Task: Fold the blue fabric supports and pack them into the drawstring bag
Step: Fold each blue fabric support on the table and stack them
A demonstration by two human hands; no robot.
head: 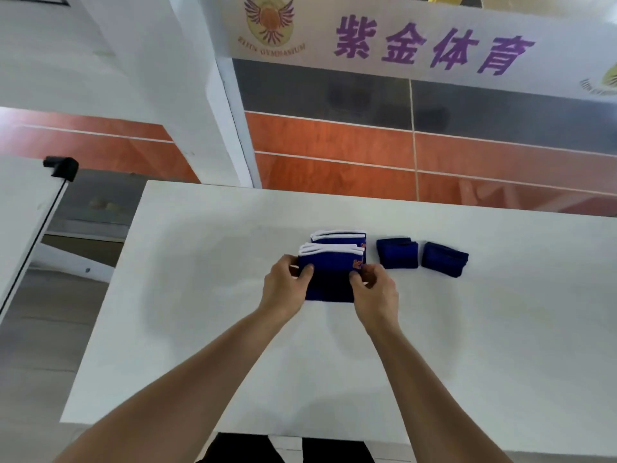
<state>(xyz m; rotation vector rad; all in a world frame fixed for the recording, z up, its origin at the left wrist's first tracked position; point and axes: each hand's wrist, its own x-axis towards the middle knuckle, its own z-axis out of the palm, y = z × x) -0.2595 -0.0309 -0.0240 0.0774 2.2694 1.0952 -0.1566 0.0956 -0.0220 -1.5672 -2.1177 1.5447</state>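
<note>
On the white surface (pixel 200 295), the left hand (pixel 283 289) and right hand (pixel 375 290) each pinch a side edge of a folded blue support with white trim (pixel 329 279), a matching one (pixel 339 238) just behind, two darker folded supports (pixel 397 253) (pixel 444 259) lying to their right.

A folded blue support with white-edged layers (pixel 329 274) lay flat on the table, and a second one like it (pixel 339 238) sat just behind, partly hidden. To their right lay two smaller, plain dark-blue folded supports, one (pixel 398 253) just beside the stack and the other (pixel 444 259) slightly apart and tilted.
</note>
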